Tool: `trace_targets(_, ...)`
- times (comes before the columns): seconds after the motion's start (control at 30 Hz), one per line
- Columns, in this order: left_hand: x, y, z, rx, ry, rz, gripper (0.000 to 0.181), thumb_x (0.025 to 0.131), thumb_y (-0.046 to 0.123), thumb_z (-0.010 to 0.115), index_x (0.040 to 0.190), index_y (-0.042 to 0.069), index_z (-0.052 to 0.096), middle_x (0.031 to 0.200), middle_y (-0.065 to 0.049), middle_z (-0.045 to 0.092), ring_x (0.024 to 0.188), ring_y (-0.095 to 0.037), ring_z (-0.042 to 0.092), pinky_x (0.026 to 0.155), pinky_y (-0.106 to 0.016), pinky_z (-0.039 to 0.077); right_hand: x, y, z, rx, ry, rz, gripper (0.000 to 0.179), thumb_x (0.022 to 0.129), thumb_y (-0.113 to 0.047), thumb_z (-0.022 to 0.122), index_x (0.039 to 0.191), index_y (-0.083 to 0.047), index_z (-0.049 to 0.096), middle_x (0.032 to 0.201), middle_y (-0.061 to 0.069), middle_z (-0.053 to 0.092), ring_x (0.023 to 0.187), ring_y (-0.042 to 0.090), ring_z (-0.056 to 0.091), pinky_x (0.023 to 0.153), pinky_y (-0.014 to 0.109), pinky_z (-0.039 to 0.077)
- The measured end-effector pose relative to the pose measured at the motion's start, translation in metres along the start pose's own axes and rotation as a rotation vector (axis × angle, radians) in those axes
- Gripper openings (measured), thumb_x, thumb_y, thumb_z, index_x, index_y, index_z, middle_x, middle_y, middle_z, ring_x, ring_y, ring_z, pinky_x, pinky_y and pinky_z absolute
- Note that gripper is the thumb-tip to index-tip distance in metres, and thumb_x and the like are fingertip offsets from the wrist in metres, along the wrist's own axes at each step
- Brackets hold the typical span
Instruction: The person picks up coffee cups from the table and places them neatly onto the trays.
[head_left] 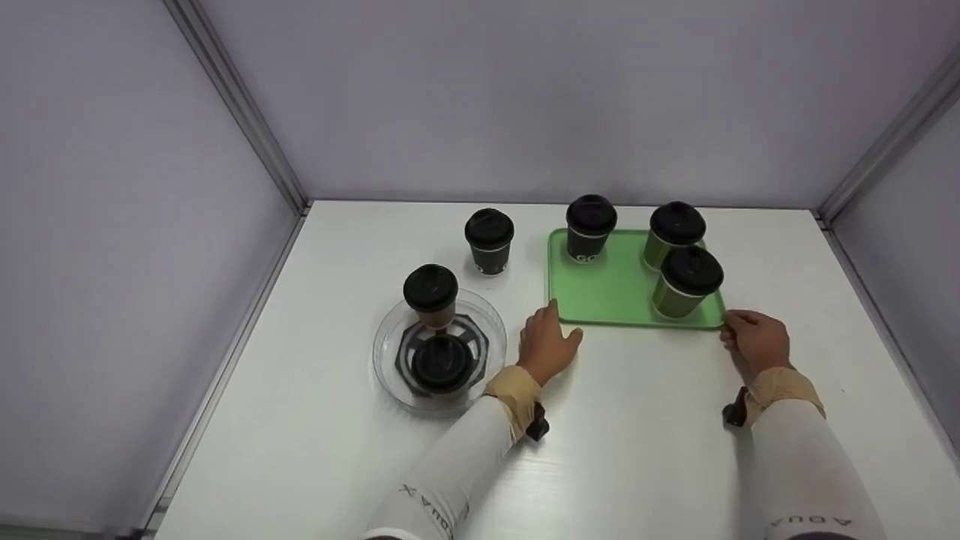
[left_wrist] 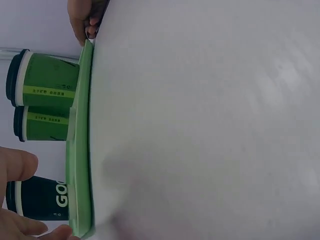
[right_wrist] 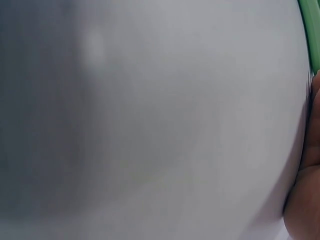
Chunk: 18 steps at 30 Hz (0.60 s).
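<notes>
A green tray [head_left: 607, 292] lies on the white table, carrying one dark cup [head_left: 588, 229] with "GO" lettering and two green cups [head_left: 679, 300], all with black lids. At the tray's front right corner my right hand [head_left: 759, 341] pinches the rim between thumb and curled fingers. My left hand [head_left: 549, 346] is at the front left corner, its thumb spread away and its fingertips right at the tray's edge. The left wrist view shows the left thumb [left_wrist: 20, 164] apart from the fingers, beside the dark cup. Only part of the right hand [right_wrist: 307, 195] shows in the right wrist view.
Left of the tray stands another dark lidded cup [head_left: 490, 244]. A round clear dish [head_left: 491, 311] with a dark patterned centre holds two more lidded cups, a brown one [head_left: 433, 296] behind the other [head_left: 442, 365]. The left forearm passes close beside this dish. Pale walls [head_left: 495, 97] enclose the table.
</notes>
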<state>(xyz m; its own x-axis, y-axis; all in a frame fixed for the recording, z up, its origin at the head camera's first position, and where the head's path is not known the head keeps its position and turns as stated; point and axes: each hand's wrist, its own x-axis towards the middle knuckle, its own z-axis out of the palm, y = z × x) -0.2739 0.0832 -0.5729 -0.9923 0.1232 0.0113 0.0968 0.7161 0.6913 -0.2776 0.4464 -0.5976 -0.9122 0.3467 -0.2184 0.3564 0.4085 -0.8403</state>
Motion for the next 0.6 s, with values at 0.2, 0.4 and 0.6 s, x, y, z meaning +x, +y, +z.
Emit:
trace_targets(0.2,-0.012,0.014,-0.017,-0.131,-0.037,0.088,0.068,0.093,0.029,0.063,0.148,0.001,0.036,0.138,-0.016,0.049,0.129,-0.031,0.043,0.104,-0.044,0.033,-0.027,-0.029,0.001,0.059,0.016,0.014,0.043,0.1,-0.026,0.055,0.126,0.008,0.059,0.085,0.004,0.069,0.073,0.009,0.065,0.06,0.017,0.05)
trace_targets(0.4,-0.026,0.037,-0.048,-0.212,-0.056,0.201,0.068,0.096,0.029,0.061,0.151,0.005,0.03,0.144,-0.011,0.044,0.135,-0.025,0.037,0.107,-0.037,0.032,-0.032,-0.035,0.002,0.045,0.044,0.009,0.041,0.101,-0.024,0.053,0.126,0.008,0.059,0.087,0.007,0.068,0.073,0.011,0.065,0.062,0.02,0.051)
trace_targets(0.6,-0.035,0.061,-0.09,-0.239,-0.013,0.324,0.067,0.097,0.029,0.059,0.152,0.004,0.028,0.144,-0.009,0.044,0.137,-0.024,0.034,0.107,-0.037,0.032,0.001,0.002,0.001,0.032,0.013,0.011,0.047,0.1,-0.035,0.054,0.127,0.003,0.059,0.08,-0.001,0.068,0.069,0.008,0.065,0.062,0.023,0.053)
